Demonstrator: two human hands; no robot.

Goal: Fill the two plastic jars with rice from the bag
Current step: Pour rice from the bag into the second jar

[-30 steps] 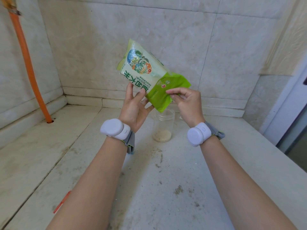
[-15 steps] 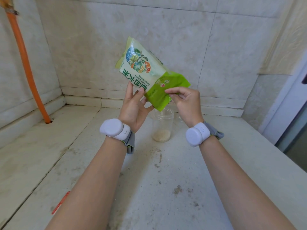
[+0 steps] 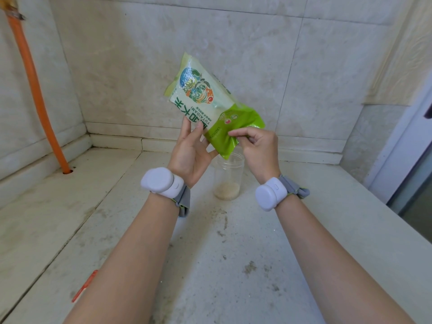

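as the rice bag (image 3: 211, 106) tips slightly steeper than a second ago, left hand (image 3: 190, 152) cradling and right hand (image 3: 256, 146) pinching its lower corner, its mouth hangs over the jar (image 3: 229, 176), holding only a shallow layer.

Glossy plastic-film rice bag (image 3: 211, 108); clear smooth plastic jar (image 3: 228, 178); matt, stained stone-look counter (image 3: 233, 265); smooth tiled wall (image 3: 140, 66); orange hose (image 3: 35, 90).

Your hands tilt a glossy plastic rice bag (image 3: 211, 106), pale green with a bright lime lower end, a blue-and-orange emblem and dark green characters. Under it stands a clear plastic jar (image 3: 228, 181) with beige rice at its bottom; an orange pipe (image 3: 35, 90) runs down the cream marbled wall tiles (image 3: 140, 54)
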